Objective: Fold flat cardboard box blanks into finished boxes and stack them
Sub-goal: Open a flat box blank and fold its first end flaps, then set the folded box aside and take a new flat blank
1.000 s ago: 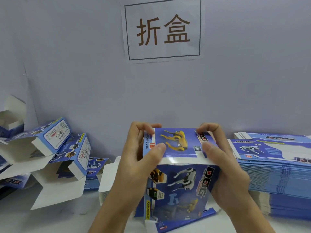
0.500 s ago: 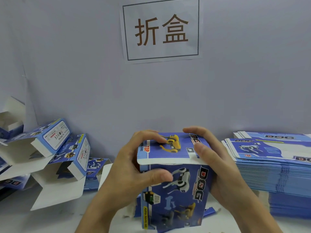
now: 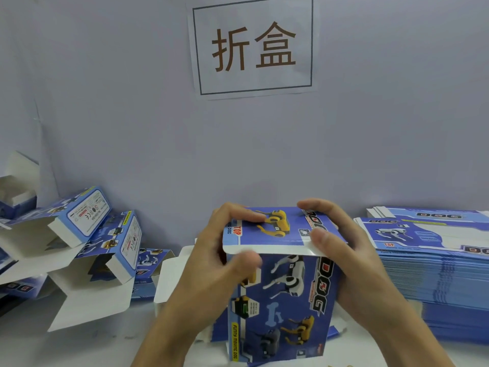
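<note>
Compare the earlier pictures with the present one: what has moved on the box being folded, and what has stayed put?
The top flap has come down from half-raised to nearly flat on the upright box. The left hand and right hand keep gripping it. The stack of flat blanks and the folded boxes have not moved.

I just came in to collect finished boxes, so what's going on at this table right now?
A person is folding one blue toy-dog box, standing upright on the white table. The left hand grips its left side and the right hand its right, fingers curled over the top flap, which is folded down but not yet tucked in. Flat box blanks sit stacked to the right. Folded boxes, some flaps open, lie piled to the left. A paper sign hangs on the wall.
</note>
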Demonstrator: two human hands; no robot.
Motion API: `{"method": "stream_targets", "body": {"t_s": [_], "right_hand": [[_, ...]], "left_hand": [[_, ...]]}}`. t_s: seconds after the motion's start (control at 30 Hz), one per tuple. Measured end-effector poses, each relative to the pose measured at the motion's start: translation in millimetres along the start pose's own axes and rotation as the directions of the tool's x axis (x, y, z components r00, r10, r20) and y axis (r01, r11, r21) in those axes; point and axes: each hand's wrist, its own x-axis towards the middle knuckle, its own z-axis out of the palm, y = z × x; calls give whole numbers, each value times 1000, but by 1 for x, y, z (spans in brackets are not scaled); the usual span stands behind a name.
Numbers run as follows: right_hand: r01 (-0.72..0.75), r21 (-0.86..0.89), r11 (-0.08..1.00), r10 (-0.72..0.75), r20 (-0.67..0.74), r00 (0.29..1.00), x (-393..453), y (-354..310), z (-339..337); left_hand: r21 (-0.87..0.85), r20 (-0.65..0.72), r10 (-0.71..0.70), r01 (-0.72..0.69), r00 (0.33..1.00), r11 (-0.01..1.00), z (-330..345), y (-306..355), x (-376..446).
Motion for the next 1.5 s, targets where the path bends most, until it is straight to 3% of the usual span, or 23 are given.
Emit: {"method": "stream_targets", "body": {"t_s": [0.13,0.43,0.53,0.63,0.67,0.7,0.73,0.77,0.8,0.83,0.87,0.9,1.0,1.1,1.17,1.23,1.27,1.5], "right_hand": [[34,-5,999,-34,-28,999,0,0,-3],[64,-82,995,-66,-15,998,-1,5,1],[11,41,999,-6,-131,991,1,4,-1],[-23,289,957,87,-212,973,3,1,-11],[-23,273,962,92,-244,965,2,1,-18],[-26,238,971,112,-353,929,3,1,-24],[-21,166,986,87,-403,911,3,3,-28],[-64,151,986,120,-401,908,4,7,-30],[-118,175,978,178,-380,908,6,9,-31],[-152,189,970,212,-358,910,5,12,-30],[-175,180,968,232,-374,898,6,12,-27],[-187,160,969,236,-390,890,8,13,-26],[-245,16,969,230,-413,882,10,20,-19],[-339,-165,926,253,-394,884,11,28,-17],[-392,-253,884,281,-382,880,13,34,-18],[-444,-322,836,319,-373,871,13,39,-17],[-467,-342,815,338,-374,864,13,41,-18],[-530,-363,766,411,-356,839,11,51,-20]], "left_hand": [[-9,-68,-6,5,998,1000,3,-3,0],[119,-60,33,-26,998,993,-9,-6,-1],[130,86,-182,170,979,977,-16,-11,0],[253,260,-419,357,870,899,-22,-11,-3],[294,270,-464,387,844,874,-22,-10,-3],[285,243,-467,398,850,872,-21,-10,-1],[220,154,-412,375,898,900,-22,-11,1],[63,-23,-343,344,939,937,-27,-14,6],[-149,-269,-294,262,917,953,-36,-15,10],[-244,-488,-240,133,840,961,-49,-15,12],[-204,-604,-178,65,777,977,-63,-14,12],[-100,-631,-132,88,764,991,-73,-16,11],[143,-481,-237,342,844,929,-76,-27,5],[615,-259,-271,375,927,694,-47,-51,0],[800,-158,-370,338,915,495,-30,-68,-2],[885,-159,-433,322,887,336,-26,-77,-2],[899,-157,-445,314,882,305,-27,-79,-2],[870,-124,-429,306,895,387,-34,-74,3]]}}
